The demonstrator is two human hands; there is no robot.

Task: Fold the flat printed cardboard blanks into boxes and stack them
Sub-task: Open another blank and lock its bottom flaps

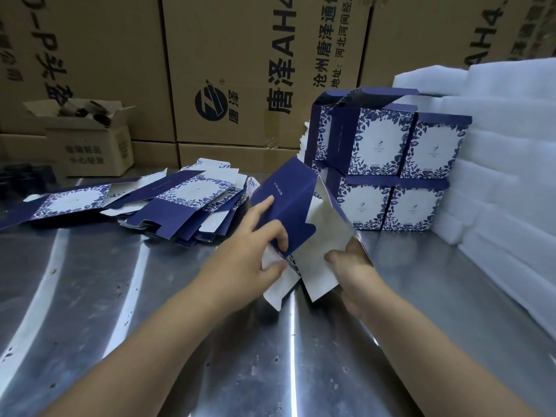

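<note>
Matte navy carton [288, 206], white inside, half-folded.

Navy-and-white floral-printed blanks [168, 203] and folded boxes [388, 164] sit on a silvery metal table [210, 341], beside white foam sheets [505, 152] and brown cartons [240, 55].

The light is soft and a bit dim. Long white streaks of glare shine on the metal surface [90, 296]. Behind the surface, the big brown cartons [240, 70] bend and lean. Everything looks slightly blurry.
</note>
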